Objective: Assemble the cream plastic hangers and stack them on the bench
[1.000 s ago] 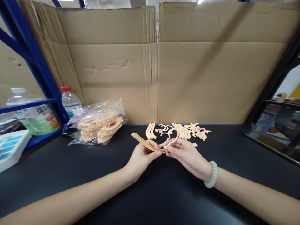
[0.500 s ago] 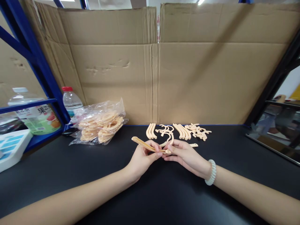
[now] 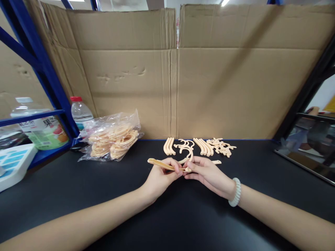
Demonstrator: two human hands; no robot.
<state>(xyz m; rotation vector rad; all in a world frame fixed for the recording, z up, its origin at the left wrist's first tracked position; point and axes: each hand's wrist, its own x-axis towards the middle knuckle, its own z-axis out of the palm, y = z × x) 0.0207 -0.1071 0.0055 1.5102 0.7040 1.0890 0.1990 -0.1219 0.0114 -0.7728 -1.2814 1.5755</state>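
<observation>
My left hand [image 3: 162,177] is closed on a beige, slightly curved plastic hanger arm [image 3: 158,164], whose free end points left. My right hand [image 3: 206,173] pinches the base of a beige hanger hook [image 3: 191,156] between thumb and fingers. Hook and arm meet between my fingertips; whether they are joined is hidden. Behind my right hand another beige arm piece [image 3: 217,162] sticks out to the right; whether it is held or lies on the table cannot be made out.
Behind my hands lie arm pieces in a left row [image 3: 169,146] and a right row [image 3: 203,146], several hooks [image 3: 184,143] and a pile of small parts [image 3: 222,146]. A clear bag of beige parts [image 3: 112,137], bottles [image 3: 81,111] and a white tray [image 3: 15,162] stand left. Cardboard [image 3: 125,76] closes the back.
My left hand has turned slightly, so the hanger arm's free end has dropped a little and its long side shows more. My right hand keeps its pinch on the hook almost in place.
</observation>
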